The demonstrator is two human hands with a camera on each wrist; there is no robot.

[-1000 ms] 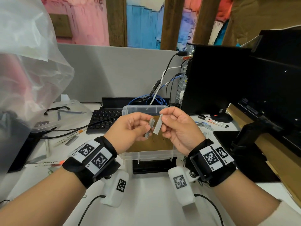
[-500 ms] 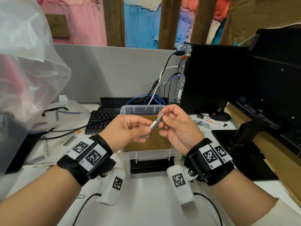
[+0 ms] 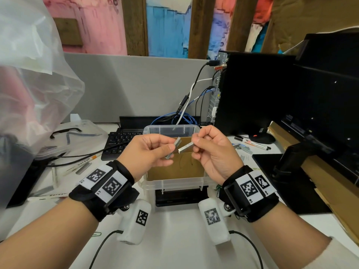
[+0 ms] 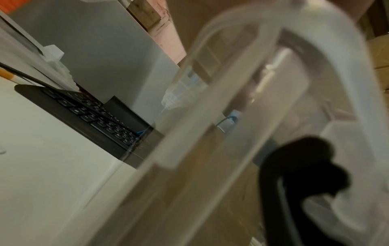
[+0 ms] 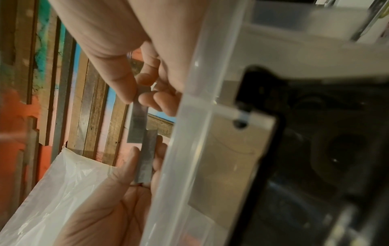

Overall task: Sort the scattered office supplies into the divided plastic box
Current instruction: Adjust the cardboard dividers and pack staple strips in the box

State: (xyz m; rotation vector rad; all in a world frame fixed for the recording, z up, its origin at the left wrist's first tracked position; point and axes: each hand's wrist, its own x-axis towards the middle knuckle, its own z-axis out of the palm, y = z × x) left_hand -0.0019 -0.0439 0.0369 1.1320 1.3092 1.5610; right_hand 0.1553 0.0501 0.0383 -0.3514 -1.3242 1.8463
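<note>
Since half a second ago, two staple strips that were lying together are coming apart again. From the head view, the left hand [image 3: 147, 150] is pinching one strip [image 3: 173, 148] steeply tilted, the right hand [image 3: 213, 152] the other strip [image 3: 186, 148] nearly level, ends almost touching above the plastic box [image 3: 174, 186]. Left wrist view is showing only blurred box wall. Right wrist view is showing fingers [image 5: 124, 86] clamping each strip, both running lengthwise, overlapping beside the box rim.

Both forearms reach forward, wrists strapped with black bands. The left hand [image 3: 147, 150] and right hand [image 3: 213, 152] are raised side by side, fingers curled, each pinching a thin strip between thumb and fingertips.
</note>
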